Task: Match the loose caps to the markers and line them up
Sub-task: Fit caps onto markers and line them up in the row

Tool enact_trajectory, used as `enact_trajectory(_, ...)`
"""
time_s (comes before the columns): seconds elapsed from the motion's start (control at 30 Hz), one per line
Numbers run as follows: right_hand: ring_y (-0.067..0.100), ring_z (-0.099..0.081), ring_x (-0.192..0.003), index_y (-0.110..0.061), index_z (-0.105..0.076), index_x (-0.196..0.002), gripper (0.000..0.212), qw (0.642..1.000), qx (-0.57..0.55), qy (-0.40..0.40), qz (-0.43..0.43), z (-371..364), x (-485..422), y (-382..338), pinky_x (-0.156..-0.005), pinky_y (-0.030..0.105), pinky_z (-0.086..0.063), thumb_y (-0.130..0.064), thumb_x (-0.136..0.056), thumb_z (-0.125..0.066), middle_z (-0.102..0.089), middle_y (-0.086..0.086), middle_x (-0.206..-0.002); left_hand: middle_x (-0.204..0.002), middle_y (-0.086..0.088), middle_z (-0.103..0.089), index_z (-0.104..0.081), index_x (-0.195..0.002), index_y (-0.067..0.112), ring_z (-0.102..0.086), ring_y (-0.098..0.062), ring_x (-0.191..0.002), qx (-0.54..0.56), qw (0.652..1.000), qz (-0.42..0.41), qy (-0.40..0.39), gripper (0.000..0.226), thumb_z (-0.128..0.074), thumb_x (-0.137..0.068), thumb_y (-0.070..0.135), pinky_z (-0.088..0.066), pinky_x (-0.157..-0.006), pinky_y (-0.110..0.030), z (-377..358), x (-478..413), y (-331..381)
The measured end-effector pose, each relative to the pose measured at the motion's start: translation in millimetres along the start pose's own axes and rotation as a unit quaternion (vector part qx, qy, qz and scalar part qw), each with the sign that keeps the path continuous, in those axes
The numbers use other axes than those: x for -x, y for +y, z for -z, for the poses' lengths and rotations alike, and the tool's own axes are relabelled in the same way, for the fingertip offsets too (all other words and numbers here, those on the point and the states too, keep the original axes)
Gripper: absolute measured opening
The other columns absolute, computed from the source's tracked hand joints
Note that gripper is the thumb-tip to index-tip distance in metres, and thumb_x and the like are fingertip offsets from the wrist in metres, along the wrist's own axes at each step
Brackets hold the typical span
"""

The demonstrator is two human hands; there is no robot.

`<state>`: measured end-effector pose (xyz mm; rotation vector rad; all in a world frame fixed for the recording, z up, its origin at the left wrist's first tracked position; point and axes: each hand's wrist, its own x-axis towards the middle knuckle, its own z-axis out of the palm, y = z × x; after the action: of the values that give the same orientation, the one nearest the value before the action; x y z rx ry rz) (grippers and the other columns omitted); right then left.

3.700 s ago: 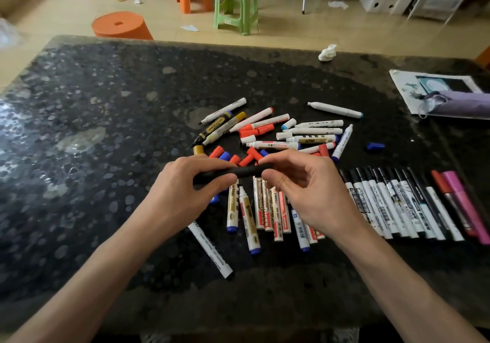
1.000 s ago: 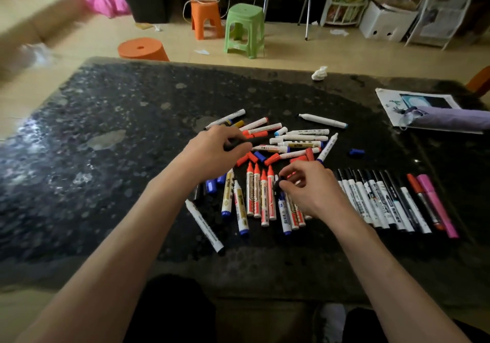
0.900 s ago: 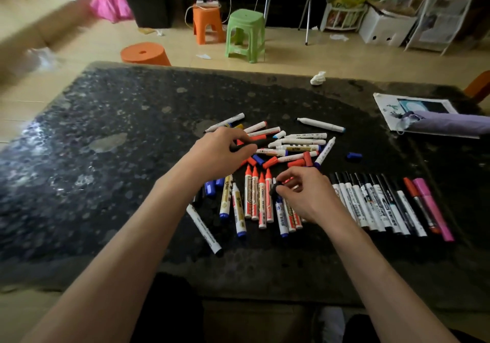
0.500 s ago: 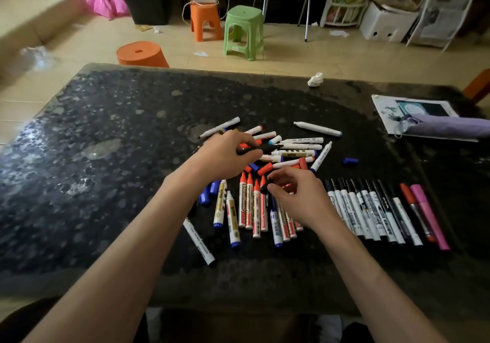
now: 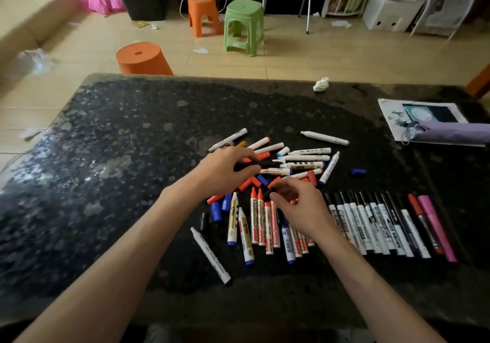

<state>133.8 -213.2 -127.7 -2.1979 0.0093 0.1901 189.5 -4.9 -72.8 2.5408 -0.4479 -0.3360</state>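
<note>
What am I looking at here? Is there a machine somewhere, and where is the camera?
There is no machine here. These are a person's two bare hands, filmed by a single camera worn on the head and looking forward and down. That is why both forearms come in from the bottom edge.

The dark speckled table carries a loose pile of markers in the middle, with red caps scattered beside it and a lone blue cap to the right. A neat row of markers lies lined up on the right.

The left hand grips a black marker. The right hand pinches what looks like a small black cap. A printed sheet lies at the far right.
</note>
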Motion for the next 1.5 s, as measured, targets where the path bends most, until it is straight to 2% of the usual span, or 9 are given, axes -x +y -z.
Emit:
enact_trajectory(0.13, -0.011, -0.064, -0.096, -0.031, -0.073, -0.116, 0.021, 0.999, 0.021, -0.001, 0.024, -3.4, 1.0, -1.3, -0.082, 0.008, -0.046, -0.024, -0.096, -0.073, -0.072, -0.02, -0.104, -0.097, 0.015, -0.064, -0.066, -0.121, 0.039, -0.062, -0.008, -0.085, -0.011, 1.0, 0.012, 0.003, 0.024, -0.058, -0.1, 0.047, -0.051, -0.077, -0.033, -1.2, 11.9, -19.2)
enact_trajectory(0.3, -0.007, -0.064, -0.095, -0.032, -0.075, -0.114, 0.02, 0.997, 0.059, 0.011, 0.038, 1.1, 9.8, 5.1, -0.086, 0.015, -0.051, -0.024, -0.095, -0.074, -0.071, -0.021, -0.103, -0.091, 0.015, -0.065, -0.066, -0.119, 0.035, -0.064, -0.01, -0.081, -0.022, 1.0, 0.01, 0.009, 0.023, -0.058, -0.1, 0.047, -0.051, -0.075, -0.035, -9.9, 36.1, -30.0)
enact_trajectory(0.5, -0.002, -0.067, -0.093, -0.033, -0.071, -0.107, 0.02, 0.998, 0.036, 0.042, 0.007, 13.6, 14.5, 19.4, -0.082, 0.018, -0.054, -0.024, -0.091, -0.079, -0.071, -0.017, -0.099, -0.105, 0.011, -0.072, -0.063, -0.122, 0.036, -0.069, -0.013, -0.093, -0.005, 0.998, 0.062, 0.021, 0.027, -0.058, -0.099, 0.049, -0.057, -0.088, -0.042, -20.2, 63.4, -41.6)
enact_trajectory(0.6, 0.0, -0.069, -0.095, -0.029, -0.073, -0.107, 0.019, 0.998, 0.016, 0.057, -0.004, 18.2, 15.0, 26.0, -0.087, 0.023, -0.057, -0.022, -0.09, -0.08, -0.073, -0.015, -0.099, -0.097, 0.012, -0.074, -0.063, -0.113, 0.037, -0.072, -0.008, -0.084, 0.032, 0.995, 0.085, 0.043, 0.029, -0.058, -0.094, 0.057, -0.06, -0.083, -0.043, -27.8, 69.7, -45.4)
enact_trajectory(0.73, -0.002, -0.068, -0.096, -0.028, -0.074, -0.109, 0.022, 0.998, -0.023, 0.054, -0.005, 21.5, 11.8, 22.4, -0.082, 0.014, -0.052, -0.016, -0.091, -0.078, -0.073, -0.015, -0.1, -0.106, 0.013, -0.074, -0.065, -0.115, 0.032, -0.071, -0.009, -0.091, 0.015, 0.991, 0.11, 0.068, 0.035, -0.065, -0.091, 0.057, -0.059, -0.086, -0.039, -35.2, 64.0, -44.7)
enact_trajectory(0.9, -0.004, -0.067, -0.095, -0.03, -0.074, -0.111, 0.023, 0.998, -0.002, 0.058, -0.012, 21.3, 6.3, 23.0, -0.077, 0.01, -0.048, -0.017, -0.092, -0.077, -0.072, -0.017, -0.1, -0.089, 0.016, -0.069, -0.066, -0.112, 0.033, -0.068, -0.005, -0.081, 0.022, 0.989, 0.111, 0.097, 0.028, -0.067, -0.093, 0.053, -0.057, -0.078, -0.034, -41.2, 53.7, -41.7)
enact_trajectory(1.07, 0.002, -0.068, -0.089, -0.029, -0.074, -0.11, 0.021, 0.996, 0.055, 0.066, -0.04, 22.6, -1.5, 33.0, -0.083, 0.026, -0.059, -0.025, -0.09, -0.079, -0.071, -0.015, -0.097, -0.102, 0.015, -0.064, -0.064, -0.116, 0.036, -0.064, -0.01, -0.088, 0.007, 0.991, 0.093, 0.096, 0.025, -0.061, -0.097, 0.051, -0.048, -0.07, -0.027, -53.6, 45.2, -39.3)
enact_trajectory(1.2, 0.0, -0.068, -0.086, -0.033, -0.073, -0.103, 0.016, 0.995, 0.066, 0.058, -0.045, 20.0, -6.5, 37.4, -0.078, 0.022, -0.056, -0.027, -0.09, -0.08, -0.072, -0.015, -0.095, -0.105, 0.011, -0.068, -0.064, -0.121, 0.033, -0.064, -0.011, -0.091, 0.002, 0.991, 0.092, 0.098, 0.03, -0.059, -0.098, 0.052, -0.053, -0.077, -0.032, -53.8, 44.8, -42.9)
enact_trajectory(1.5, 0.005, -0.072, -0.095, -0.03, -0.074, -0.109, 0.02, 0.997, -0.033, 0.049, -0.05, 3.2, -18.9, 29.6, -0.086, 0.032, -0.062, -0.02, -0.092, -0.077, -0.075, -0.01, -0.098, -0.103, 0.012, -0.067, -0.063, -0.122, 0.033, -0.062, -0.01, -0.09, 0.005, 0.988, 0.113, 0.109, 0.031, -0.059, -0.098, 0.051, -0.051, -0.078, -0.031, -46.5, 48.2, -50.9)
